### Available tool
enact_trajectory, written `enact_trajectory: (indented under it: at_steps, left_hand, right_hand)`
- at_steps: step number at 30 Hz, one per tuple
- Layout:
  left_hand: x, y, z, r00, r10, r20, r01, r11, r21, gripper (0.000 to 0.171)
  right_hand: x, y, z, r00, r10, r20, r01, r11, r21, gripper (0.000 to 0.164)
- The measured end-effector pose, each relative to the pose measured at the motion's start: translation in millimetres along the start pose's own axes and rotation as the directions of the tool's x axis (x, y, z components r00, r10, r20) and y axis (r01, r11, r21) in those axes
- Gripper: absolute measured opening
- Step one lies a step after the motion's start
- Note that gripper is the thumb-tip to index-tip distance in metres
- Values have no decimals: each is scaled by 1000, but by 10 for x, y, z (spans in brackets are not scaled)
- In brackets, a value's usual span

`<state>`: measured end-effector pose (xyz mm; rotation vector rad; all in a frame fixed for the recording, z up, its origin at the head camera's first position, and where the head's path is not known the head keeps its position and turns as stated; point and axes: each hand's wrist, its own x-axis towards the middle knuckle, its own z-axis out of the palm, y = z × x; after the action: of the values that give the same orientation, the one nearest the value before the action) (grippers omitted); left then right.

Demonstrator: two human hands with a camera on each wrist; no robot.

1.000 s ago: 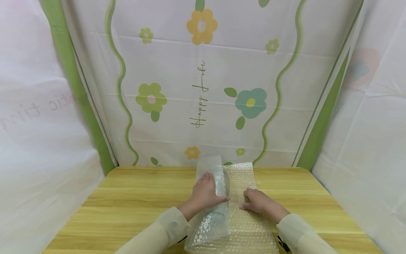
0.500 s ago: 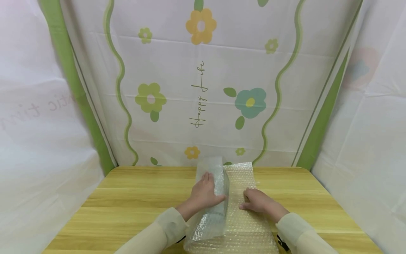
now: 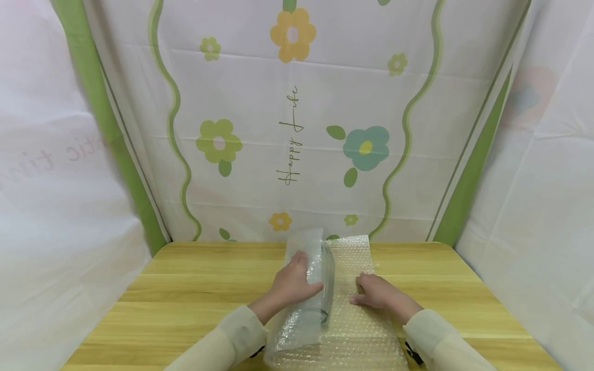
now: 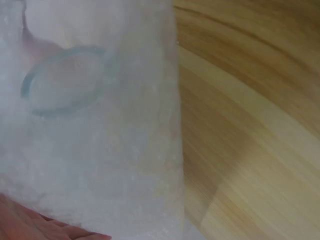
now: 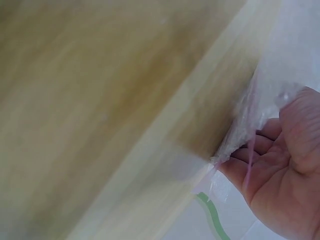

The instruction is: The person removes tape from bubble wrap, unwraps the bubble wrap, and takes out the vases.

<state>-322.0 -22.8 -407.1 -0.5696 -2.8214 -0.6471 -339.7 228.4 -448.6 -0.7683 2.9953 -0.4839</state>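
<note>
A clear glass vessel (image 3: 329, 278) with a round rim lies on its side on a sheet of bubble wrap (image 3: 359, 330). The sheet's left part folds over it, hiding most of its body. My left hand (image 3: 295, 282) lies on that flap, fingers stretched and thumb spread toward the exposed glass. Through the cloudy wrap in the left wrist view, a ring-like glass rim (image 4: 30, 82) shows. To the right, my right hand (image 3: 379, 293) pinches the sheet's right edge; in the right wrist view thumb and fingers (image 5: 272, 145) meet at the crumpled wrap (image 5: 242, 122).
A wooden table (image 3: 199, 288) carries everything, its back edge against a white curtain (image 3: 250, 180) printed with flowers. White fabric walls (image 3: 547, 206) stand on both sides. The bubble wrap extends past the frame's lower edge.
My left hand has shifted slightly left, and the flap's edge has drawn back with it, so more of the glass vessel shows. My right hand has hardly moved.
</note>
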Motion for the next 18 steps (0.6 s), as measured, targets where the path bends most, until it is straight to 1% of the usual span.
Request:
enact_trajectory:
  at_steps: [11,18]
  left_hand:
    - [-92,-133,-133,999,-23,22,25,997,-74,89]
    - [-155,-271,-191,997,-60,45,65,992,-110,90]
  right_hand:
    - [8,21,6,1000,-8,19,8,1000,30,28]
    - [7,36,29,999,-24,21,24,1000,9,27]
